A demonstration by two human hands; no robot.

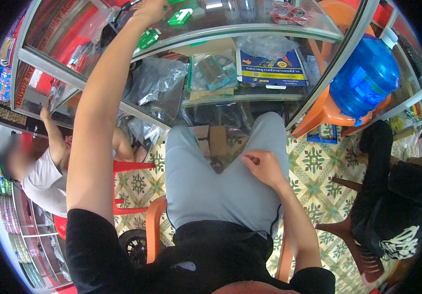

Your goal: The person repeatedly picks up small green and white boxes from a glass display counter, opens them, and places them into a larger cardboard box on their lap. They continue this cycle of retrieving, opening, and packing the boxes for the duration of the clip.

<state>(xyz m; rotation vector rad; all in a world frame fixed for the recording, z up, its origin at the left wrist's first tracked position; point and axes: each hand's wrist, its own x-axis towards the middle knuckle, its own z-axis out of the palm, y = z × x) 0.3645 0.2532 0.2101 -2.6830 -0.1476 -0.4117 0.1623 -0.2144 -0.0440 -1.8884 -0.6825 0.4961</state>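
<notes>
so far: the left hand is already sitting out over the glass bench, so the stretching out is looking done.
still left: how much is left is not showing, because the finger work is hiding past the top edge.
left hand fingers: the picture is cutting them off, so i cannot tell if they are pinching something or letting go.
black thing: it is lying on the left side of the left arm, near the wrist.
green and white box: it is lying on the bench, near the left hand, to its right and not touching.
other green box: it is lying just right of the left arm, closer to the person than the left hand.
red bundle: it is lying well apart, far to the right.
right hand: it is resting on the grey right leg, fingers curling loosely, and seems to be holding nothing.
</notes>
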